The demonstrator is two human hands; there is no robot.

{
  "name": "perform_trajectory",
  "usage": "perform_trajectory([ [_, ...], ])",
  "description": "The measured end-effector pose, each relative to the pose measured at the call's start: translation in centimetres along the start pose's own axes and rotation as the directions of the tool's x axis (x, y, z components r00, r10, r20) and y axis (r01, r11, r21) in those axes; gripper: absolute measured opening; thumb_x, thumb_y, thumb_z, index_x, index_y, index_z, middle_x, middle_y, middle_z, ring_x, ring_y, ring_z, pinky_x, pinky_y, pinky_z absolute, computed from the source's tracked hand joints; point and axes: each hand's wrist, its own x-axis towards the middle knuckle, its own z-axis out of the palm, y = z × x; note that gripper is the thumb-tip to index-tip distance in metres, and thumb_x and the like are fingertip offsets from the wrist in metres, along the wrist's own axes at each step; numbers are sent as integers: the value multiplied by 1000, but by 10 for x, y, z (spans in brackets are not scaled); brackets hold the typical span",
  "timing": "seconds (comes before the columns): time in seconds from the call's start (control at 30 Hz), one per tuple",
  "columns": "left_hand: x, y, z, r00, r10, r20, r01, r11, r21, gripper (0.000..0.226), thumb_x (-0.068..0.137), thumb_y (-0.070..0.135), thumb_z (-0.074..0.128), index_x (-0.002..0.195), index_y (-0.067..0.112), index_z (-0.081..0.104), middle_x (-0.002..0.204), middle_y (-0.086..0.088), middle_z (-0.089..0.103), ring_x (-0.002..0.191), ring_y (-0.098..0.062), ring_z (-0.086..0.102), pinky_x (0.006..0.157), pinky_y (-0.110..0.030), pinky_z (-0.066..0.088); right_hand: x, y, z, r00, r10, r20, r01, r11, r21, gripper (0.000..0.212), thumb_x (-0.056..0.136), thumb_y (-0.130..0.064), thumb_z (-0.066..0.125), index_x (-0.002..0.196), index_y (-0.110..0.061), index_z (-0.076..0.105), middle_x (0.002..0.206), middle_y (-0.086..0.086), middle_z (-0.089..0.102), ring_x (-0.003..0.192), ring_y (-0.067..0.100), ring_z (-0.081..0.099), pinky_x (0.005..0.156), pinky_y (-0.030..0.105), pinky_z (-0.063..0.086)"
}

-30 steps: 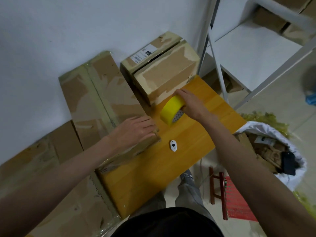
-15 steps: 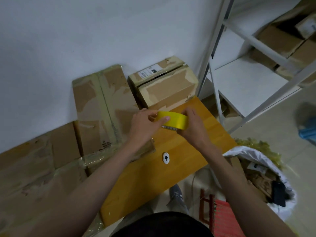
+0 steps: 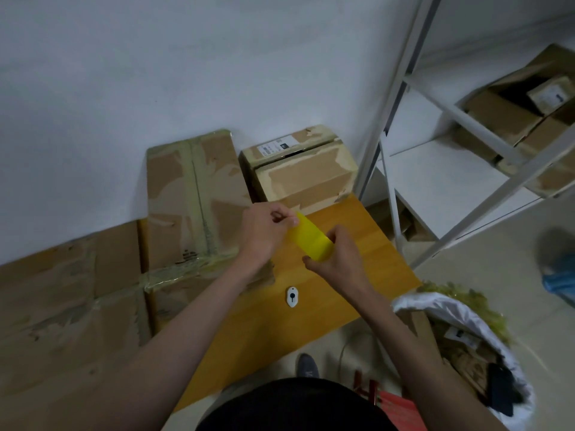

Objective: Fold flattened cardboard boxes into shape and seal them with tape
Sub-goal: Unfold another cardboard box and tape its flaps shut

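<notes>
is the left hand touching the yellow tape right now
Touching. In the head view the left hand pinches the end of the yellow tape, whose roll the right hand holds.

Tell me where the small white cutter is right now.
Head view: the white cutter lies on the wooden table, near its middle, just below the two hands and right of the flattened cardboard.

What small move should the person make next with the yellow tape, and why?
Probably keep peeling the tape end free. The left hand pinches its upper end while the right hand holds the roll above the table, and only a short strip is out, touching no box.
</notes>
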Motion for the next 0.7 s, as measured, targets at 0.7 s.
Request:
perform_trajectory([
  [0.7,-19,-25,9,972,213,100,-229,956,181,10,88,10,71,80,13,65,83,1,67,79,-8,61,73,-27,50,-7,-7,6,987,-42,155,-8,950,311,27,98,-18,56,117,-28,40,63,7,48,45,10,38,48,30,31],
])
